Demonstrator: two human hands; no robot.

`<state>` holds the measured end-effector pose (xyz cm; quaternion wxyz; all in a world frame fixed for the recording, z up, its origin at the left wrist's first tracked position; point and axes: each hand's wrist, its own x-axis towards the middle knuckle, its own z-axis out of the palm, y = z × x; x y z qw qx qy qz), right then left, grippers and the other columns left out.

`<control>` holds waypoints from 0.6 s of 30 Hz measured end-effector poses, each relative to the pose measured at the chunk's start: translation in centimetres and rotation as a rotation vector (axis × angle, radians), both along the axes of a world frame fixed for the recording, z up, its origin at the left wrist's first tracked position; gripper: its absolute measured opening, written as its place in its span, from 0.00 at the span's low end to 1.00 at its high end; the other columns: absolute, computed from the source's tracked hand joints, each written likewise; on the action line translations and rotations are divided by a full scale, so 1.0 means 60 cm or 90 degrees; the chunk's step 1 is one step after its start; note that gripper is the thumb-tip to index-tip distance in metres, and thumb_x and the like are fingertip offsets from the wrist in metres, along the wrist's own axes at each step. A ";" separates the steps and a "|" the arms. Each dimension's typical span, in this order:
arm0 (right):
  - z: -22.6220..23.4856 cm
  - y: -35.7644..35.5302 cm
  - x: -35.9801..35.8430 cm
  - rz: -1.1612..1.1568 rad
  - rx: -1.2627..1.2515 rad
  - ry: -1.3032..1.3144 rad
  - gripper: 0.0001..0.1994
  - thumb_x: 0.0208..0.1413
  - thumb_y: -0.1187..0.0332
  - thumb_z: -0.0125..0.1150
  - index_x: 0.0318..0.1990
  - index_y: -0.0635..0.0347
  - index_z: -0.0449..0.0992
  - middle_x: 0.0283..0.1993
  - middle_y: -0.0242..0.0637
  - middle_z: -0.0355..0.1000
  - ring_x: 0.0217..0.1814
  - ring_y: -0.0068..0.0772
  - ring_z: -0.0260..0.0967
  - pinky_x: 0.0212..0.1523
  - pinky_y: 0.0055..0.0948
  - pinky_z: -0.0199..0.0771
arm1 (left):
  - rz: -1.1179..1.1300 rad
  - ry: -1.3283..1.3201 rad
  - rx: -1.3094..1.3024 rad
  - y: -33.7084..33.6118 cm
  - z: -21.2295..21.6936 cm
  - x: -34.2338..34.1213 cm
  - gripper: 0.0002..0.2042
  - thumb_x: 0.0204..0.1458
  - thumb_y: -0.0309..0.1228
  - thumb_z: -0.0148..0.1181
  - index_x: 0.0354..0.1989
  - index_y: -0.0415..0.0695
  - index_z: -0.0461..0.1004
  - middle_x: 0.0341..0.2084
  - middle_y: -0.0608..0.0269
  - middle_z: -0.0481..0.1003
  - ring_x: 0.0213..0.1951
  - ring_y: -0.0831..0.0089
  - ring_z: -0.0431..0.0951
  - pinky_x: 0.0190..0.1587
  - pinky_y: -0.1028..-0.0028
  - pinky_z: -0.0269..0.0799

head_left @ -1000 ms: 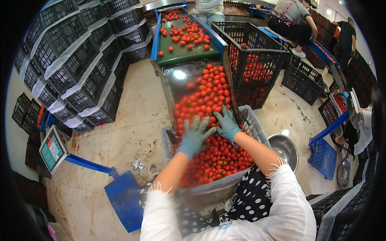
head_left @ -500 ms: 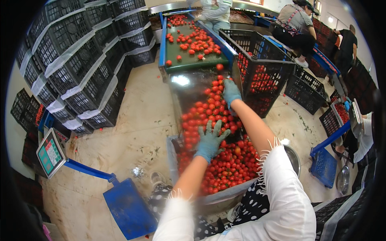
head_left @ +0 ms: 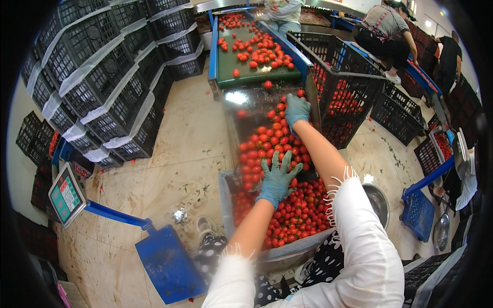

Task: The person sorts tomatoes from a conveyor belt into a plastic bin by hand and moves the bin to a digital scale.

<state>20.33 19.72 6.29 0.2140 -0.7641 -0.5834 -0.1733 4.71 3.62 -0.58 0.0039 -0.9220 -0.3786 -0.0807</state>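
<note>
My left hand (head_left: 278, 179), in a blue-green glove, lies with fingers spread on the small red tomatoes (head_left: 266, 141) at the lower end of a sloping metal chute (head_left: 237, 110). Further up, along the chute's right side, my gloved right hand (head_left: 297, 111) is curled among tomatoes; whatever its fingers hold is hidden. Below the chute, a lined crate (head_left: 226, 197) is heaped with tomatoes. A green conveyor belt (head_left: 231, 66) carrying more tomatoes meets the chute's top. One tomato (head_left: 268, 84) sits near the belt's end.
Stacked black crates (head_left: 97, 77) stand at the left. A tall black crate (head_left: 341, 77) holding tomatoes is right of the belt. Blue scales (head_left: 169, 264) are on the left floor, others at right. A metal bowl (head_left: 377, 203) lies beside my right arm. Several people work further back.
Tomatoes on the belt have come nearer, and some have rolled onto the chute. My right hand has curled its fingers. My left hand stays spread on the tomatoes. The view has shifted slightly.
</note>
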 end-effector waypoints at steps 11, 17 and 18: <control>0.255 -0.013 0.249 -0.043 0.517 -0.077 0.25 0.43 0.62 0.59 0.49 0.60 0.63 0.52 0.49 0.60 0.57 0.50 0.55 0.57 0.47 0.53 | -0.023 -0.037 0.029 -0.011 0.012 0.031 0.42 0.35 0.48 0.66 0.62 0.73 0.52 0.66 0.61 0.38 0.65 0.45 0.36 0.56 0.31 0.36; 0.091 -0.223 0.029 0.535 0.046 0.312 0.31 0.47 0.66 0.59 0.59 0.64 0.57 0.59 0.48 0.57 0.63 0.41 0.53 0.62 0.33 0.52 | -0.033 0.001 0.056 -0.014 -0.007 -0.022 0.40 0.38 0.50 0.63 0.62 0.75 0.50 0.66 0.57 0.36 0.65 0.46 0.38 0.58 0.35 0.34; 0.051 -0.249 0.013 0.498 -0.034 0.383 0.32 0.47 0.66 0.59 0.60 0.64 0.56 0.60 0.49 0.55 0.65 0.42 0.51 0.63 0.33 0.52 | -0.046 0.014 0.067 -0.023 -0.001 -0.029 0.40 0.39 0.49 0.63 0.63 0.73 0.50 0.66 0.57 0.37 0.65 0.47 0.39 0.59 0.37 0.35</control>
